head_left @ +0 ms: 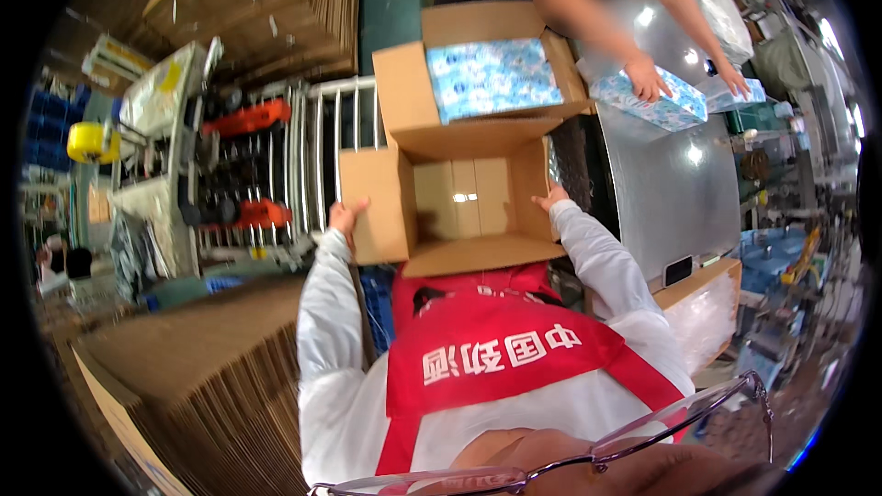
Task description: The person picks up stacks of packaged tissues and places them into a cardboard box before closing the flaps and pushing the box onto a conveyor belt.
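An open cardboard box [441, 255] stands in front of my body, flaps spread, with its bare bottom in view. My left hand [347, 218] grips the outer edge of its left flap, thumb on top and fingers mostly hidden beneath. At the right side, my right hand [552, 198] is closed on the box's edge; some fingers are hidden behind the cardboard. Directly beyond it, a second cardboard box [404, 83] holds blue-and-white patterned packs [496, 78]. The two boxes sit close together.
A roller conveyor [323, 133] with red parts [262, 211] lies left. Flattened cartons [211, 386] are stacked near left, more cartons [266, 9] far left. Across a metal table [675, 184], a co-worker's hands [649, 80] touch patterned packs [666, 103]. A phone [678, 270] lies nearby.
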Available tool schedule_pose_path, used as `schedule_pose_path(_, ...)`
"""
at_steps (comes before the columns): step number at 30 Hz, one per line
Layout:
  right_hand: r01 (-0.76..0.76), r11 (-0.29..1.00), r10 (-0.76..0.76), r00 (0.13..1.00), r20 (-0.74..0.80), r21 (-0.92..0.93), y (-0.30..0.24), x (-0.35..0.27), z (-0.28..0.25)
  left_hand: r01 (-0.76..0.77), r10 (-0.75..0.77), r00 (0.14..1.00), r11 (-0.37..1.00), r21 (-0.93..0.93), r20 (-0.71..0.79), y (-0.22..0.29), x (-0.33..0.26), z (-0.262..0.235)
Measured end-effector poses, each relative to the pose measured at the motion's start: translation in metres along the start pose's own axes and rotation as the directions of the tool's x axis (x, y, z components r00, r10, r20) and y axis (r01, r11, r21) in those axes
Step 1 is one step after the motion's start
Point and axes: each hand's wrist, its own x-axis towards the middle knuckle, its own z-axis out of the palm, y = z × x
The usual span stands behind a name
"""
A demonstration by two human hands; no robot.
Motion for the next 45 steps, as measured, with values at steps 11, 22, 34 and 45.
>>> schedule_pose_path(11, 0.242, 0.757, -0.348, 0.935, 0.061, 0.608, 0.086, -0.059, -0.063, -0.242, 0.282, 0.936, 0.95, 0.195, -0.21, -0.003, -0.02, 0.128)
schedule_pose_path(22, 0.71, 0.702, -0.712, 0.7, -0.049, -0.066, 0.079, -0.073, -0.153, -0.211, 0.266, 0.912, 0.957, 0.199, -0.311, -0.022, -0.052, 0.192)
schedule_pose_path(34, 0.186, 0.922, -0.309, 0.882, -0.355, -0.34, 0.188, -0.06, -0.2, -0.278, 0.961, 0.274, 0.04, 0.96, 0.039, 0.003, -0.109, 0.357)
schedule_pose_path(45, 0.305, 0.922, -0.387, 0.684, -0.618, -0.24, 0.204, -0.059, -0.192, -0.81, 0.24, 0.506, 0.462, 0.361, 0.828, -0.024, -0.196, 0.606)
